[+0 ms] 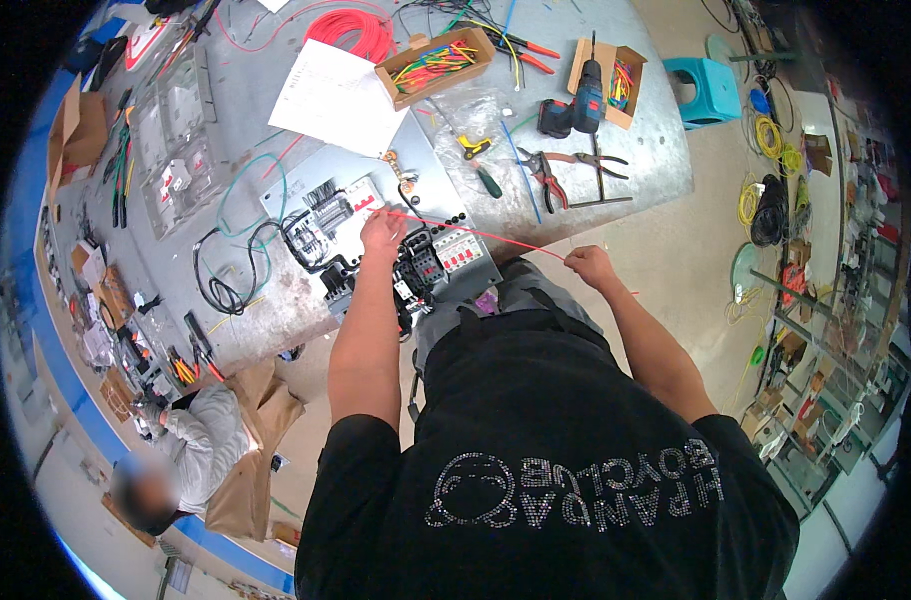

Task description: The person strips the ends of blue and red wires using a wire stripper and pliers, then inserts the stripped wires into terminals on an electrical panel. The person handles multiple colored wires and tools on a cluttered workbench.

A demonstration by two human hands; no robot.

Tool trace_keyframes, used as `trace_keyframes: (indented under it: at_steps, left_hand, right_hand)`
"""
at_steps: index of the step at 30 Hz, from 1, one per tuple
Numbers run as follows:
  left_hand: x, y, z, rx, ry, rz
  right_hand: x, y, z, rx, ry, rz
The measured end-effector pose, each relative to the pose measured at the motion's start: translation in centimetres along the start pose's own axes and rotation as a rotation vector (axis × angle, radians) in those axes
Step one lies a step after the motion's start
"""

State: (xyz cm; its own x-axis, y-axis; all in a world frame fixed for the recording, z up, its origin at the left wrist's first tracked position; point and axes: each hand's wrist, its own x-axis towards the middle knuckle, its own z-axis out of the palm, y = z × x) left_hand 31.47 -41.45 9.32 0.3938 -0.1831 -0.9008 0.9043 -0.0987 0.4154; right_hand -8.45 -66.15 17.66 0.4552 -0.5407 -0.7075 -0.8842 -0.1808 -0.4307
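A thin red wire [486, 233] runs taut between my two hands. My left hand [383, 236] is closed on its left end, above a grey metal mounting plate [328, 160]. Out to the right, past the table edge, my right hand [592, 266] pinches the other end, with a short tip poking out beyond the fingers. On the plate sit a breaker with red switches [362, 202] just left of my left hand, a second red-switched breaker [460, 255] at the lower right, and dark contactors [421, 263] between. My left fingers partly hide the spot under them.
Pliers [544, 180], a green-handled screwdriver [489, 180] and a cordless drill [587, 98] lie right of the plate. White paper [338, 98], a box of coloured wires [434, 68] and a red coil [351, 35] lie beyond. Another person [211, 450] sits at lower left.
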Motion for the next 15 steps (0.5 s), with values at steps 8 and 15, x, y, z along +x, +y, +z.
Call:
trace_keyframes:
  at_steps: [8, 15]
  left_hand:
    - [-0.5, 0.1, 0.1, 0.000, 0.007, 0.002]
    - [-0.1, -0.8, -0.1, -0.050, 0.003, -0.021]
  right_hand:
    - [0.1, 0.6, 0.4, -0.003, 0.019, -0.057]
    - [-0.7, -0.7, -0.8, -0.019, 0.015, -0.039]
